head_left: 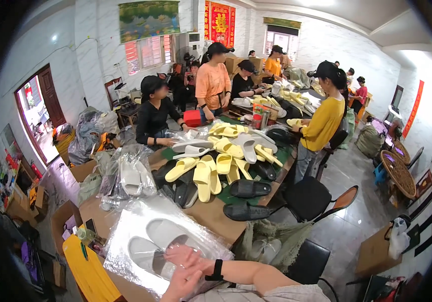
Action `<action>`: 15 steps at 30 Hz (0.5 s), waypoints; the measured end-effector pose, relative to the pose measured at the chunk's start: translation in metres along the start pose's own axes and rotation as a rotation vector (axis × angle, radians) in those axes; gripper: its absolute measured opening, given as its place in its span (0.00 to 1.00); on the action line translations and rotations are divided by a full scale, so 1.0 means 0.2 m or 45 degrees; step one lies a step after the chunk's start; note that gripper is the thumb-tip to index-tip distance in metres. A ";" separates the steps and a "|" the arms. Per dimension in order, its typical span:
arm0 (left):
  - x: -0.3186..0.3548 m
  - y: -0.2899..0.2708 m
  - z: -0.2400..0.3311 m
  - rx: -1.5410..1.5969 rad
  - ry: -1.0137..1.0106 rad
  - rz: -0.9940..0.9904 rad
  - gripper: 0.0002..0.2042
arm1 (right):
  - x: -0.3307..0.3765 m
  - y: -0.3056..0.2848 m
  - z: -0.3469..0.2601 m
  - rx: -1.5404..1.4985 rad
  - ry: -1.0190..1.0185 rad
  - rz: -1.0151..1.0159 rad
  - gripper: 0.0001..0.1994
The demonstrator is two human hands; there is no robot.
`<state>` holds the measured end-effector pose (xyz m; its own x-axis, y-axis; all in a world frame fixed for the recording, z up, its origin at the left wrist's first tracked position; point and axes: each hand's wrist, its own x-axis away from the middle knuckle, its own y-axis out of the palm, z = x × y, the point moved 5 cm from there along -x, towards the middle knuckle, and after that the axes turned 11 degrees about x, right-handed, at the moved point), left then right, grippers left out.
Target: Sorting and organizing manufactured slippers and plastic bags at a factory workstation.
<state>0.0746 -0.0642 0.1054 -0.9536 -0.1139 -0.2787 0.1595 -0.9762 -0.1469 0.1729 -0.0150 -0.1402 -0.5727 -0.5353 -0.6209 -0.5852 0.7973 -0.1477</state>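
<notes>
A pair of grey slippers [168, 232] lies on a stack of clear plastic bags [125, 226] at the near table edge. My right hand [181, 255], with a black band at its wrist, grips the heel end of the slippers; plastic film seems to cover its fingers. Just below, my left hand [183, 283] is curled beside the right wrist, closed on the bag's edge. Beyond them, a heap of yellow slippers [203, 178] mixes with grey and black ones. A black slipper [246, 211] rests at the table's right side.
Bagged grey slippers [131, 176] sit left of the heap. A yellow stool-like piece [92, 267] and an open carton [66, 216] stand at left. A woven sack [271, 236] and black chair [306, 199] are at right. Several people work around the table.
</notes>
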 end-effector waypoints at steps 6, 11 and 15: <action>0.08 0.05 0.16 -0.267 0.065 -0.199 0.16 | -0.50 -0.21 -0.50 1.223 0.266 -0.699 0.18; 0.08 0.01 0.19 -0.366 0.180 -0.173 0.16 | -0.62 -0.24 -0.53 1.019 0.622 -0.758 0.22; 0.00 -0.03 0.18 -0.423 0.130 -0.112 0.28 | -0.26 -0.12 0.27 0.462 0.385 -0.736 0.19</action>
<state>0.0641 -0.0643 0.1397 -0.9396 0.0032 -0.3423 0.1684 -0.8663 -0.4704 0.2475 0.0075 -0.1454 -0.3946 -0.9087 -0.1360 -0.6445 0.3792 -0.6639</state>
